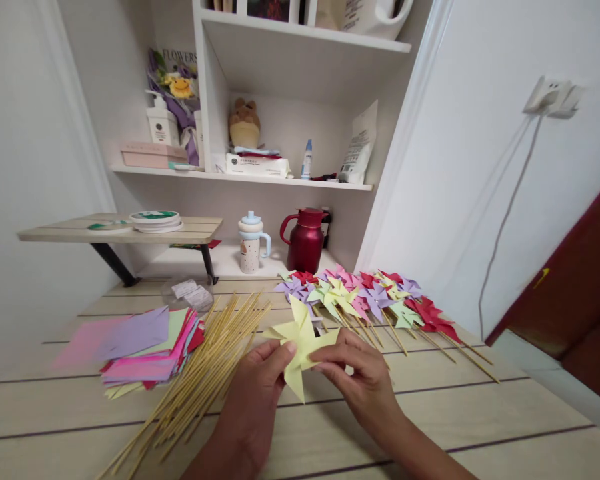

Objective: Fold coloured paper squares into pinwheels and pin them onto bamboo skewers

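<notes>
A pale yellow paper pinwheel [303,343] is held up over the table, its pointed blades spread out. My left hand [263,373] grips it from the left, with the thumb pressed near its centre. On the other side, my right hand [357,370] pinches its right blade between thumb and fingers. No stick shows on this pinwheel; what lies behind it is hidden. Thin wooden sticks [205,373] lie in a loose bundle left of my left hand. Farther left is a stack of coloured paper sheets [140,347].
Finished pinwheels on sticks [375,298] lie heaped at the back right. A red jug [306,243] and a spotted cup [251,247] stand at the back. Tape rolls [156,221] rest on a small raised shelf [200,230]. A clear round container [187,293] sits behind the paper.
</notes>
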`<control>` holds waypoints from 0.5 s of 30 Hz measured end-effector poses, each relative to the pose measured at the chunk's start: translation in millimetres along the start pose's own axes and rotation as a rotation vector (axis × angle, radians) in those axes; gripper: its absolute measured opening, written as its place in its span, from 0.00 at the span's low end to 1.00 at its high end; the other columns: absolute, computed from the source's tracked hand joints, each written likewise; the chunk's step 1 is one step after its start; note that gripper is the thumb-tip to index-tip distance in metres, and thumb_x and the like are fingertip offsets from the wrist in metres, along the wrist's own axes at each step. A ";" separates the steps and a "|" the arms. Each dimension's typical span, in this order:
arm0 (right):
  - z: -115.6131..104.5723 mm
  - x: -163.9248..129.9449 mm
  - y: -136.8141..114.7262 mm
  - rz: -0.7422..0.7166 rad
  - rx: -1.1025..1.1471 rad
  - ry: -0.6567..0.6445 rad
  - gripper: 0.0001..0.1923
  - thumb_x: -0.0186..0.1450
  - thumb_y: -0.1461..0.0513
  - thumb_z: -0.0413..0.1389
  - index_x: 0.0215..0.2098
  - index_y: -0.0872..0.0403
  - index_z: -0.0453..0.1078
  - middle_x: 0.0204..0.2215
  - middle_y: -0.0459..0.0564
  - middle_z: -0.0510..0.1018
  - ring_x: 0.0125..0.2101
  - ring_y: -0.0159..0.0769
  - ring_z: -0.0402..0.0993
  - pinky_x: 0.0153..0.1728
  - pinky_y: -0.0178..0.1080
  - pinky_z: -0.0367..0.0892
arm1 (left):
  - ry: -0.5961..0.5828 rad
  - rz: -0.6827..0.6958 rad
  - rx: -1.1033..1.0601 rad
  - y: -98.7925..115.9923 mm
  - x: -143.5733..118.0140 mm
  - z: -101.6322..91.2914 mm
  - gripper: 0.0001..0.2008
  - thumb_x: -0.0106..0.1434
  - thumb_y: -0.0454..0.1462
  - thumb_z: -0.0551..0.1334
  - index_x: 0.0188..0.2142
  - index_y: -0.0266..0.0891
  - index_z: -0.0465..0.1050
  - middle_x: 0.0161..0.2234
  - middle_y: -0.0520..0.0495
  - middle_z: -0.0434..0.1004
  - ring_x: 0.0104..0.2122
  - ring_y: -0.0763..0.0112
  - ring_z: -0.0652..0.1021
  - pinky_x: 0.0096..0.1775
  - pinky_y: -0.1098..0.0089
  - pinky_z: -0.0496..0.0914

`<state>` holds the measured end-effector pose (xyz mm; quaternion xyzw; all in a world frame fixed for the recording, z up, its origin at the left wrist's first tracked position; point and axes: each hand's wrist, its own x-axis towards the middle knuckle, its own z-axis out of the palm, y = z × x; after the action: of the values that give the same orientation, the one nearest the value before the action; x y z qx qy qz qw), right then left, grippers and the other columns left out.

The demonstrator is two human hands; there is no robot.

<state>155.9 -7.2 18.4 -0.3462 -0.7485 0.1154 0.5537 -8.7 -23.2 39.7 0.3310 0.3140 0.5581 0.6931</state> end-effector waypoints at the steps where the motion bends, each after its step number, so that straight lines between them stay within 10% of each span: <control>1: 0.5 -0.2 -0.1 0.023 0.001 0.003 0.03 0.62 0.60 0.63 0.33 0.48 0.80 0.22 0.46 0.72 0.23 0.34 0.65 0.22 0.35 0.60 | 0.010 0.004 0.018 -0.9 -0.6 0.3 0.11 0.58 0.40 0.67 0.36 0.35 0.79 0.33 0.44 0.81 0.34 0.66 0.77 0.37 0.70 0.69; 15: 3.8 3.1 -12.4 0.267 0.054 0.001 0.12 0.63 0.57 0.61 0.23 0.52 0.74 0.21 0.45 0.66 0.25 0.34 0.62 0.26 0.37 0.60 | 0.203 0.080 0.174 -5.2 -1.7 6.4 0.11 0.52 0.42 0.70 0.24 0.38 0.74 0.22 0.54 0.74 0.26 0.73 0.71 0.33 0.73 0.66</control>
<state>147.2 -13.5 26.2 -0.4279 -0.6921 0.2081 0.5428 -0.8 -26.4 39.3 0.3439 0.4161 0.5866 0.6037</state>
